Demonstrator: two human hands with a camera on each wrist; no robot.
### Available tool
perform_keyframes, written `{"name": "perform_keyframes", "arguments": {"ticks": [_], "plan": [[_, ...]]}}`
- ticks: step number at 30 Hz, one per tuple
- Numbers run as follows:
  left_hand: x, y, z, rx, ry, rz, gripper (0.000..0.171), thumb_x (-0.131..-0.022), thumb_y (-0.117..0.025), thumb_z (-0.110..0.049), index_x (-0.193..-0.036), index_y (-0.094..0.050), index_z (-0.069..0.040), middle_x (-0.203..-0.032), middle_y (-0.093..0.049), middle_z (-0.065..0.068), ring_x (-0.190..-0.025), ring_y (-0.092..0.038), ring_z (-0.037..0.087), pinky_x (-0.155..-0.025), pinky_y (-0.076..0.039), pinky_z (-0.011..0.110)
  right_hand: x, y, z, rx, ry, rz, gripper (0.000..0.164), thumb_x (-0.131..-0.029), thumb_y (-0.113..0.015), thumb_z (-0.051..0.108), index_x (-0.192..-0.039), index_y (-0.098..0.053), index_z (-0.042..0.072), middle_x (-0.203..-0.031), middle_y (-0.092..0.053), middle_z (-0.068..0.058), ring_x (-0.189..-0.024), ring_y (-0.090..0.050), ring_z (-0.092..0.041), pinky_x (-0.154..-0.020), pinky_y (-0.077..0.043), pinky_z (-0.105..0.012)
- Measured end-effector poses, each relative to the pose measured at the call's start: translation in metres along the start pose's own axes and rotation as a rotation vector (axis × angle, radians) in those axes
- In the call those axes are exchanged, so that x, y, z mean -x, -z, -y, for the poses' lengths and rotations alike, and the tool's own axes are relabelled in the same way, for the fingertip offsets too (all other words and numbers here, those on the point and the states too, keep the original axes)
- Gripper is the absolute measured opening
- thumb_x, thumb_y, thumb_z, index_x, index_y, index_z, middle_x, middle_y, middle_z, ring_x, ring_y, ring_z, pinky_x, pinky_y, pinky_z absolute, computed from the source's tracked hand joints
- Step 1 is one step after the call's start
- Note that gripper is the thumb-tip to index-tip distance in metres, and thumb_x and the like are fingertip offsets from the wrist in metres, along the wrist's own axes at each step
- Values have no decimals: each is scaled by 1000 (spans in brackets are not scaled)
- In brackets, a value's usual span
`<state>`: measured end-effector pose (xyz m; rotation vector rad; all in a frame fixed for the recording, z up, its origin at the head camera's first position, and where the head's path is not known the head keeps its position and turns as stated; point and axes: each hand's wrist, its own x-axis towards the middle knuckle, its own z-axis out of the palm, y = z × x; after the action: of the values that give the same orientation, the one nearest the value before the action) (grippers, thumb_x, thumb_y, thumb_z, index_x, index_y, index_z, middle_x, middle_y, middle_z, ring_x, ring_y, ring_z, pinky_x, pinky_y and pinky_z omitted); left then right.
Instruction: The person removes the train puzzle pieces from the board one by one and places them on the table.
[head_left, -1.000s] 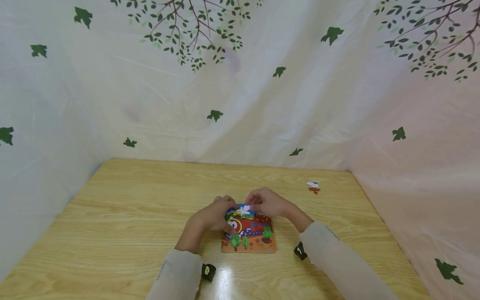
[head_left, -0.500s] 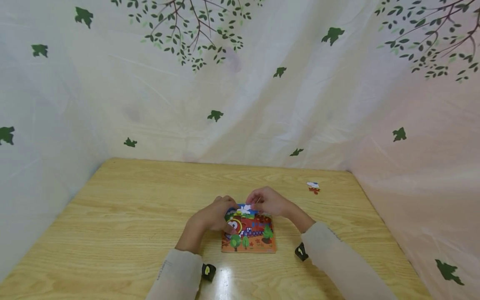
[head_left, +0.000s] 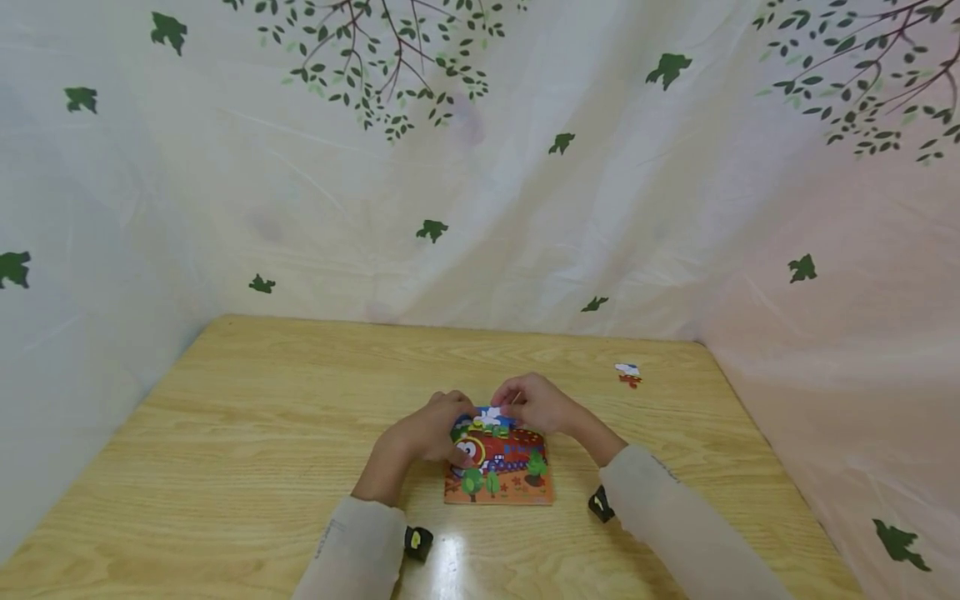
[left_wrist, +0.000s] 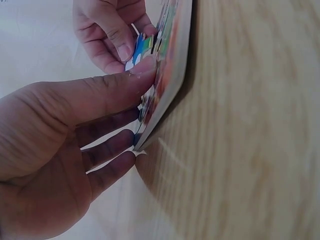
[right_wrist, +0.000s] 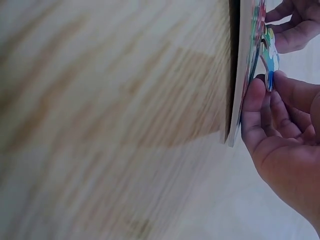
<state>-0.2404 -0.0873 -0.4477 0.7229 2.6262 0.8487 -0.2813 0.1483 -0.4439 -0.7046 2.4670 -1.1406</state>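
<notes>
As wrist views reveal, puzzle piece [right_wrist: 273,55] pinched, tilted

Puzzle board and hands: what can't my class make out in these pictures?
Head view: upper corners of the puzzle board, behind left hand and right hand.
Head view: left sleeve markings, too small to read.
Left wrist view: board's picture, too slanted.
Right wrist view: rest of left hand, cut off by edge.

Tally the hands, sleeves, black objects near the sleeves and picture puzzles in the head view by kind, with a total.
Left hand and right hand: 2
Left sleeve and right sleeve: 2
Left black object and right black object: 2
Picture puzzle: 1
Total: 7
</notes>
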Motion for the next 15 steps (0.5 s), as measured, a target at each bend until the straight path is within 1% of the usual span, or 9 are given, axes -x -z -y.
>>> {"name": "perform_keyframes", "arguments": {"ticks": [5, 11, 15], "plan": [[0, 0, 1, 2, -4, 0, 66, -78, -91, -21, -136, -62, -9, -146, -50, 8, -133, -42, 29, -110, -41, 50, 1, 4, -2, -26, 6, 14, 14, -102, -61, 2, -109, -72, 4, -97, -69, -6, -82, -65, -17, -69, -56, -32], [-1, 0, 0, 1, 0, 1, 63, -78, -91, -21, -134, -64, -10, -145, -51, 7, -132, -42, 29, -110, -40, 50, 3, 14, -7, -68, 8, 5, 15, -102, -60, 3, -112, -71, 3, -101, -69, -7, -88, -67, -19, -75, -59, -36], [0, 0, 0, -1, 0, 3, 61, -78, -91, -20, -133, -65, -10, -144, -51, 7, -132, -42, 29, -111, -40, 50, 5, 21, -9, -50, 16, 1, 16, -102, -60, 3, -113, -71, 3, -103, -69, -8, -88, -67, -20, -75, -59, -38]]}}
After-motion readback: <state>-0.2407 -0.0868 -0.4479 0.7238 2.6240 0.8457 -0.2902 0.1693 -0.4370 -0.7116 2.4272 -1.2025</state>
